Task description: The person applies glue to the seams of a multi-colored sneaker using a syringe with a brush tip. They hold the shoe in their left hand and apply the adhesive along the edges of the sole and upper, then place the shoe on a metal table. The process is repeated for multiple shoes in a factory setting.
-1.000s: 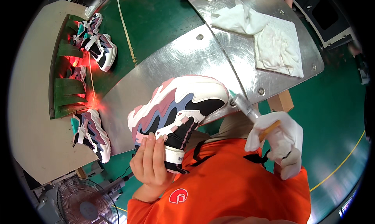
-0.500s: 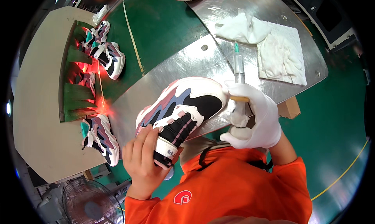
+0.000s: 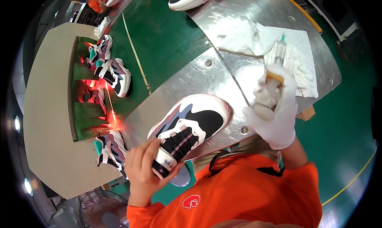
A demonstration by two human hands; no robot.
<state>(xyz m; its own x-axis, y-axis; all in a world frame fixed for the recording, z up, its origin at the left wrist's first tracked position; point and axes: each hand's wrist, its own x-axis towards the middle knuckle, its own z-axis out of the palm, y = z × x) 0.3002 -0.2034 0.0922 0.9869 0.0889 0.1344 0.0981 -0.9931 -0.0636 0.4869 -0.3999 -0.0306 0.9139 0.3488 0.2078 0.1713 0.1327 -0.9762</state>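
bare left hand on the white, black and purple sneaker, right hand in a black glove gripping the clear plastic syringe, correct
The glove on the right hand is white, not black, as the head view shows. The rest holds: bare left hand on the sneaker, right gripping the syringe.

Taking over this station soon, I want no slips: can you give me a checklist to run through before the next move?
1. White, black, blue and mauve shoe held: ok; the bare left hand grips its heel end.
2. Clear syringe with a green tip in grip: ok; the white-gloved right hand holds it.
3. Tip away from the shoe: ok; they are well apart.
4. Both hands gloved: not ok; the left is bare.
5. Shoe resting on the brushed-metal tabletop: cannot tell; the contact is hidden.
6. Syringe filled: cannot tell; its contents are unclear.
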